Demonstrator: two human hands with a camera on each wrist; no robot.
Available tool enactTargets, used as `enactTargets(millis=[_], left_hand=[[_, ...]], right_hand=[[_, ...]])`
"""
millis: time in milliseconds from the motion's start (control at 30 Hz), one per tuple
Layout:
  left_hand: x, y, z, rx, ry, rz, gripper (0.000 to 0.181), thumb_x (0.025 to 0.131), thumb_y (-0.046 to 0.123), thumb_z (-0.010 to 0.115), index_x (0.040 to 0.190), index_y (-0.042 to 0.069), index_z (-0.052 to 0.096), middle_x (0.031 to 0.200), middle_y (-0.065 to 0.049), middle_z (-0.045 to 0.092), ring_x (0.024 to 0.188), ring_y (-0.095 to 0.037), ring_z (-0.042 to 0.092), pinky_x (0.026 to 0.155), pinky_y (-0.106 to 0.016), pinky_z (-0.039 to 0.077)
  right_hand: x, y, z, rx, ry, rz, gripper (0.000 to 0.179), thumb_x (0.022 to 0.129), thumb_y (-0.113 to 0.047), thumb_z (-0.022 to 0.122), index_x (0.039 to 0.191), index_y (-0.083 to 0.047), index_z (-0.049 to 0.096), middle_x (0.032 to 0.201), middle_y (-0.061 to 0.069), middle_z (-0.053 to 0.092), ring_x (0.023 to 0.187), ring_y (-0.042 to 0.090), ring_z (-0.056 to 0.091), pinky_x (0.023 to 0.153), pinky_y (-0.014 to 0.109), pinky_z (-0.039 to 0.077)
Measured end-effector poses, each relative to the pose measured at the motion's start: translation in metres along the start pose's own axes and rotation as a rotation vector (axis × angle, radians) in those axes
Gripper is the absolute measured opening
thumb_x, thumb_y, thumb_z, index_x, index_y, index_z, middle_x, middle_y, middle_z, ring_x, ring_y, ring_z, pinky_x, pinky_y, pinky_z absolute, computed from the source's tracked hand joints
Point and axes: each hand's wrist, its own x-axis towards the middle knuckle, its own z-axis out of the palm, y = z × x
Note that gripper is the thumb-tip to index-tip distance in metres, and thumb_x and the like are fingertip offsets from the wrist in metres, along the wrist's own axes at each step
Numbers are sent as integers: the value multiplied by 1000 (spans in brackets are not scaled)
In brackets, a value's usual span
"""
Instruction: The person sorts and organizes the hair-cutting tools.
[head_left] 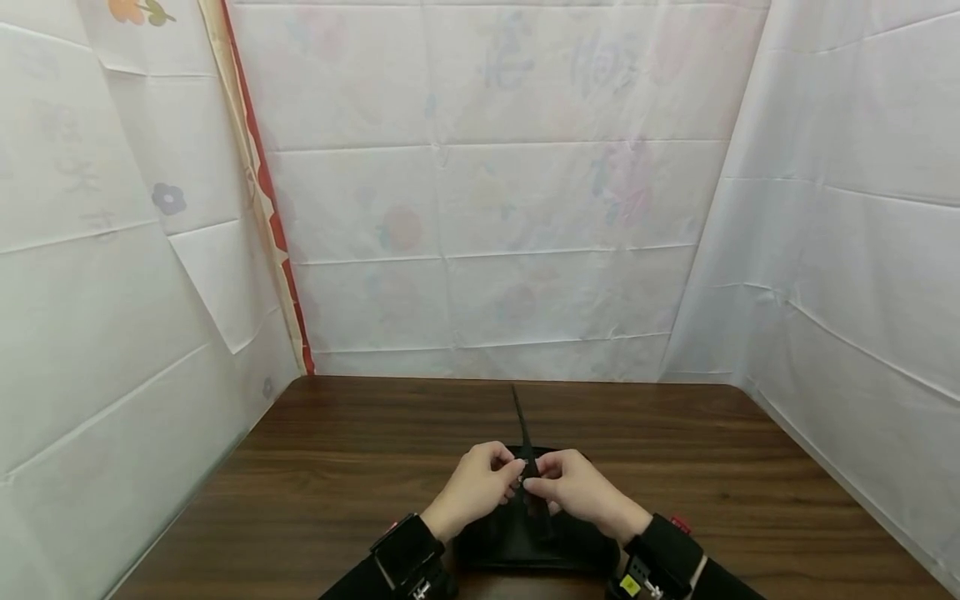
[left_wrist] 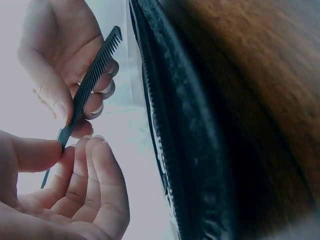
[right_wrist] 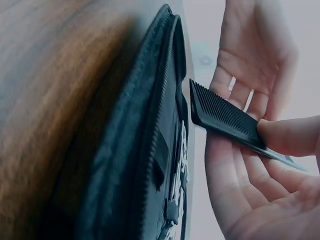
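Note:
A black fine-toothed comb [left_wrist: 97, 75] is held over an unzipped black zip case [head_left: 534, 550]. My left hand [head_left: 480, 483] pinches the comb between thumb and forefinger from the left. From the right, my right hand [head_left: 581, 492] grips the same comb, its thumb [right_wrist: 287, 135] pressed on the flat side near the teeth. In the head view the comb's thin end points away toward the far wall. The teeth show clearly in both wrist views. Part of the comb's body is hidden behind the fingers.
Inside the case, silvery metal pieces [right_wrist: 181, 175] and a dark strap [right_wrist: 160, 165] lie along the zipped edge. The case lies on a dark wooden table [head_left: 360, 475]. White sheets [head_left: 487, 200] hang at the back and both sides.

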Motion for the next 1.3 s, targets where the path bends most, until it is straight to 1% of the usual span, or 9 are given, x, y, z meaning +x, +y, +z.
enactTargets(millis=[267, 533, 667, 800, 900, 1000, 1100, 1167, 1300], left_hand=[[0, 0, -1, -15, 16, -4, 16, 104, 16, 60, 99, 1, 62, 82, -8, 62, 70, -19, 66, 64, -37, 59], [-2, 1, 0, 37, -18, -16, 16, 100, 13, 64, 109, 0, 61, 79, -6, 61, 61, -19, 61, 57, -33, 53], [-4, 4, 1, 54, -23, -23, 17, 100, 14, 65, 110, 0, 62, 79, -5, 62, 61, -18, 60, 57, -32, 50], [-4, 6, 2, 127, -39, -6, 24, 100, 15, 63, 116, -3, 62, 81, -3, 63, 66, -16, 58, 61, -31, 47], [-4, 7, 1, 181, -73, -3, 31, 101, 19, 62, 123, -4, 62, 88, -3, 65, 75, -16, 59, 67, -35, 48], [-5, 8, 0, 195, -120, -14, 39, 102, 22, 62, 131, -5, 60, 97, -5, 67, 83, -17, 61, 73, -39, 51], [-6, 9, -1, 194, -164, -18, 46, 103, 23, 61, 137, -7, 55, 97, -5, 67, 81, -18, 63, 72, -38, 51], [-7, 8, -1, 181, -181, -11, 47, 104, 22, 60, 139, -8, 53, 91, -4, 67, 76, -18, 63, 69, -35, 49], [-6, 5, -2, 163, -181, 1, 45, 104, 20, 60, 138, -8, 54, 85, -3, 66, 71, -18, 63, 64, -32, 48]], right_hand=[[-2, 1, 5, 111, -48, 38, 19, 102, -13, 62, 101, 6, 65, 79, 11, 66, 67, 20, 69, 65, 37, 60], [-5, -2, 8, 124, -78, 41, 16, 99, -8, 64, 97, 8, 66, 81, 12, 68, 66, 16, 69, 67, 36, 60], [-4, -2, 10, 75, -65, 19, 16, 99, -9, 65, 95, 7, 68, 79, 11, 68, 65, 17, 69, 65, 35, 60], [-4, -1, 11, -6, -65, -30, 16, 101, -9, 63, 94, 5, 68, 78, 9, 67, 65, 18, 68, 61, 34, 60], [-4, 1, 11, -47, -71, -66, 16, 103, -6, 59, 95, 4, 68, 78, 9, 67, 64, 18, 67, 60, 32, 59], [-4, 1, 11, -70, -72, -86, 17, 104, -3, 55, 95, 4, 68, 77, 8, 66, 63, 16, 67, 59, 31, 59], [-3, 1, 11, -86, -78, -91, 18, 104, -2, 54, 94, 3, 67, 78, 8, 65, 64, 16, 66, 59, 30, 58], [-2, 2, 11, -99, -83, -95, 18, 104, -4, 54, 94, 2, 67, 79, 7, 65, 64, 16, 65, 59, 31, 58], [-2, 3, 8, -139, -86, -115, 17, 104, -8, 57, 96, 0, 69, 81, 8, 66, 66, 19, 66, 59, 34, 58]])
